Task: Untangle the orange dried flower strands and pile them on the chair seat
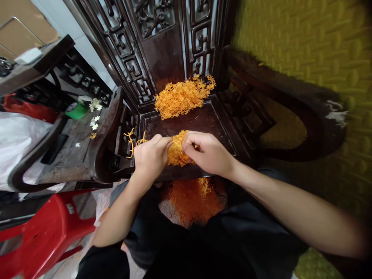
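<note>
- Two bare hands meet over the front edge of a dark, glossy wooden chair seat [200, 121], working at a small heap of thin, branching orange strands [176, 155].
- The left hand [152, 153] has its fingers curled in, thumb and forefinger pinched on a few strands at the heap's left side.
- The right hand [207, 150] faces it, thumb and forefinger nearly together on strands at the heap's right side; how many it grips, I cannot tell.
- Longer loose orange strands [132, 146] stick out past the left hand at the seat's left edge; whether that hand holds them is hidden.
- A larger orange heap [183, 99] sits along the seat's back edge, beside the carved fretwork backrest [165, 54].
- Below the front edge, between the person's knees, lies a blurred reddish-orange mass [186, 205].
- To the left, small white petal-like pieces [94, 121] lie near a green object [76, 111], above a red plastic stool [43, 232].
</note>
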The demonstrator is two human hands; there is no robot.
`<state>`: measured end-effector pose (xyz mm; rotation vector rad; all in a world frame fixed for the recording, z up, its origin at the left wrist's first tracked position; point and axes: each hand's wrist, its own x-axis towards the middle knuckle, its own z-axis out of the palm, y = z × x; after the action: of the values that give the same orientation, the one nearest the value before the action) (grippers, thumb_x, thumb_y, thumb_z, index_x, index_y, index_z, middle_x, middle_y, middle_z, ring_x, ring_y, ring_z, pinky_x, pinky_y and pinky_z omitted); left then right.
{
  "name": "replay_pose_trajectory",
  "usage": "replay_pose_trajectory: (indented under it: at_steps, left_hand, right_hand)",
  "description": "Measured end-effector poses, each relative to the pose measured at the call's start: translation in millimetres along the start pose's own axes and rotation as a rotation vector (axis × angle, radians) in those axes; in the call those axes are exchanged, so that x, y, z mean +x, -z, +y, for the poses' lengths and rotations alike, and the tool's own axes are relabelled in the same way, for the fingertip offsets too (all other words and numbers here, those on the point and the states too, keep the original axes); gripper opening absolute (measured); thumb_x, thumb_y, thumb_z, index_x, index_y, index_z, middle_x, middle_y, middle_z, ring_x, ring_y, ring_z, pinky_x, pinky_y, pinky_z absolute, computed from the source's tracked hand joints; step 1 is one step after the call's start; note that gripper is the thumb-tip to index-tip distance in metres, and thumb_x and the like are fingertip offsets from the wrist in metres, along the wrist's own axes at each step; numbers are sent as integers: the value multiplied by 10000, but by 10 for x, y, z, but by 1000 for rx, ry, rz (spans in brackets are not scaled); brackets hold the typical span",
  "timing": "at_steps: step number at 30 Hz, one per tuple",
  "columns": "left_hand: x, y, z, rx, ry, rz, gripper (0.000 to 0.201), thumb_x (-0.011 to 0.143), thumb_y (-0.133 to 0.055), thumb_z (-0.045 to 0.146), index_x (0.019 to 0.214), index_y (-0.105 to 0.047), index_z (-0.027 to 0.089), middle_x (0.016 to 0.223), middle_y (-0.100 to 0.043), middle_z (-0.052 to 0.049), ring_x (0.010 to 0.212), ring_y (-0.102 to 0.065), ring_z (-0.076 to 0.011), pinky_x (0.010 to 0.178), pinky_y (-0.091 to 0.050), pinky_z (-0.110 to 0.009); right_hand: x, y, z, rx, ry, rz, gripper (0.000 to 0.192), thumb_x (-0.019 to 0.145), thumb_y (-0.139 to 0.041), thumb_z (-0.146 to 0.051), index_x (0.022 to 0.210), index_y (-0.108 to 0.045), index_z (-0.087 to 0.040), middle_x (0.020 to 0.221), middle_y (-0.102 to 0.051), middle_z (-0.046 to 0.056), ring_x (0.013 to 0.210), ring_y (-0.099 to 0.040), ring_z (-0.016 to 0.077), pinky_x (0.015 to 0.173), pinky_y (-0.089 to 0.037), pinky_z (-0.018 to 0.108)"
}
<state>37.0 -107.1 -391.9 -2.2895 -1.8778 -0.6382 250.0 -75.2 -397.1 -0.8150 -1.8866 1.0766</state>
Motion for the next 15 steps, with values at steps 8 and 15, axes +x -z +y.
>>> replay_pose_trajectory:
  at_steps: [8,15]
  left_hand:
    - [109,105,-320,-1057,490,134,263,856,-770,432,924,-678,194,802,-713,-16,448,-477,-72,408,-358,-209]
    - [56,122,24,-1389,584,-58,413,675,-922,358,767,-563,177,623,-679,26,294,-423,-40,268,-248,-160]
  right_hand:
    - [-10,130,4,418,-233,12,283,784,-759,-200,626,-524,-201,930,-745,78,810,-732,203,667,-537,319]
    - [59,62,112,430,-210,108,88,879,-565,-153,933,-616,-200,817,-674,22,706,-606,142,653,-496,309]
